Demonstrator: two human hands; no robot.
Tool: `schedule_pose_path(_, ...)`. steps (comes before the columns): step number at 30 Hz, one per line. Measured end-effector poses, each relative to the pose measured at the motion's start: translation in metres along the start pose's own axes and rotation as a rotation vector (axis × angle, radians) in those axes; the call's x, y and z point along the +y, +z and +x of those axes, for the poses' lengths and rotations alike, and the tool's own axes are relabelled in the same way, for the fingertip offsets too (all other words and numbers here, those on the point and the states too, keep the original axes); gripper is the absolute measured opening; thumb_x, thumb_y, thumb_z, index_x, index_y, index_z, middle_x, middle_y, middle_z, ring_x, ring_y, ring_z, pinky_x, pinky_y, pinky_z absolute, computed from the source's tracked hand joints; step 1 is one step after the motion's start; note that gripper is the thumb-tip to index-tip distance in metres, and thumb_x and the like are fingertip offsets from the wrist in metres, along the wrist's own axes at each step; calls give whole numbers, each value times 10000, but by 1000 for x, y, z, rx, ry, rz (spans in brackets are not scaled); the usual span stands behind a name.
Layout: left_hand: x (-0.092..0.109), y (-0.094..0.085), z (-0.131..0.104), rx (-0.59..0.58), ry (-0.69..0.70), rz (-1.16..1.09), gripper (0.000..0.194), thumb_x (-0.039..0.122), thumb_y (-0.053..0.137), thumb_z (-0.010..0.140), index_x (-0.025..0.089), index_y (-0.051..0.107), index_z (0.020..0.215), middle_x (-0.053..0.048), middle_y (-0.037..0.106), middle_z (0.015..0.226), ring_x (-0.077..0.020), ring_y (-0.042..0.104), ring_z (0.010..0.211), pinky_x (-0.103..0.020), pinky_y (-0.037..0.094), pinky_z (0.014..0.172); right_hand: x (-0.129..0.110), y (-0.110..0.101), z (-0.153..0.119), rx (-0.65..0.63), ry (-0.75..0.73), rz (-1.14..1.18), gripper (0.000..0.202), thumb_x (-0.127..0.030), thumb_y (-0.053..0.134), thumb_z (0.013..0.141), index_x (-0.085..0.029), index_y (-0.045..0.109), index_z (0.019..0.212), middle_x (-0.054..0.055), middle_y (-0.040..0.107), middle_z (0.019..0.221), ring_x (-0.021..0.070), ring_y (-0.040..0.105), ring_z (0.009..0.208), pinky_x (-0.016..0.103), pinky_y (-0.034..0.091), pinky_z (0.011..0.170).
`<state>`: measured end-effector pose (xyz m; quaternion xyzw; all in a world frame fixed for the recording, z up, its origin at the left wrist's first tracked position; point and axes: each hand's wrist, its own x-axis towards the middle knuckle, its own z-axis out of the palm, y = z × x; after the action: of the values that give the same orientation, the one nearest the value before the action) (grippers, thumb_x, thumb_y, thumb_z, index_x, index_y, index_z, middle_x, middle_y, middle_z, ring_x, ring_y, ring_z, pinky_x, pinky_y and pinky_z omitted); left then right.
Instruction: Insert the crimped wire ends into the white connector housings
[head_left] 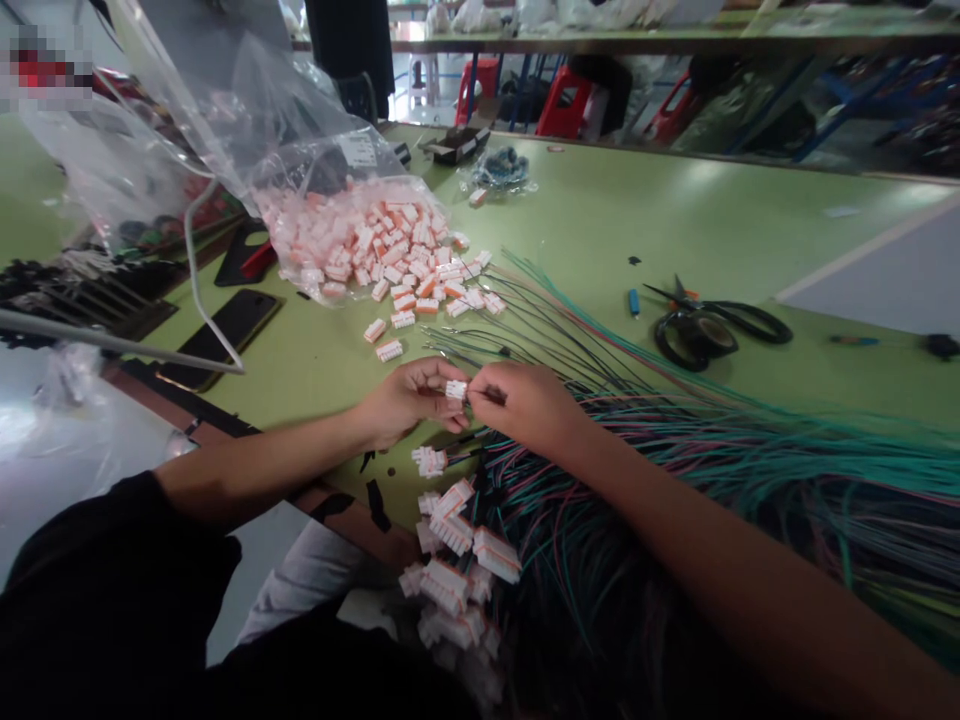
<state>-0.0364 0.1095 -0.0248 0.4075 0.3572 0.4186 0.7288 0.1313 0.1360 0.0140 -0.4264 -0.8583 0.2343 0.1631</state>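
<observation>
Between thumb and fingers, my left hand (412, 400) holds a small white connector (456, 389). My right hand (521, 402) is pinched at the connector's right side, on a thin dark wire that is mostly hidden by the fingers. Loose white and orange connectors (405, 250) spill from a clear plastic bag (300, 130) beyond my hands. Long green, pink and dark wires (735, 440) run to the right, partly under my right forearm. Below my hands hang several connectors (450, 585) with wires in them.
Black scissors (724, 315) and a roll of dark tape (709, 335) lie on the green table (600, 210) at right, near a small blue piece (634, 303). A dark phone (221, 340) lies at left, under a bent white rod (196, 270). Red stools (566, 103) stand behind.
</observation>
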Motion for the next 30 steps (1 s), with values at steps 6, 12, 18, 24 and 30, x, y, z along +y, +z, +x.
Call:
schedule_pose_path(6,0,2,0,18,-15,-23,325,132,771,593,126,581,857,14,682,602,-114,659,544,-190,539,525,3,-4,-1,-12,-11,102,122,-189,500,694,-161,577,604,-19,555,545,70,443,509,214,324,548)
schedule_pose_path(12,-2,-1,-2,41,-19,26,322,151,789,584,109,609,849,2,686,608,-120,656,531,-201,546,509,8,4,-2,-13,-43,89,158,-183,504,734,-151,615,625,-12,571,572,66,444,532,214,298,555)
schedule_pose_path(18,-1,0,-4,50,-56,65,346,172,808,565,111,623,850,-3,686,597,-121,652,517,-199,547,499,10,4,-1,-100,-20,145,198,-250,518,782,-144,651,681,-12,583,588,65,448,550,219,285,564)
schedule_pose_path(24,-3,-2,-5,5,-34,89,305,190,793,597,129,628,845,11,669,583,-118,650,522,-172,525,464,34,-36,5,-239,9,38,168,-215,512,758,-151,667,749,10,650,715,83,507,634,222,327,609)
schedule_pose_path(30,-7,-7,-5,-26,-15,93,256,196,774,635,145,631,842,17,664,602,-109,649,537,-159,516,468,96,-86,3,-86,533,-433,236,-100,486,678,-126,702,768,99,678,771,166,565,684,273,355,580)
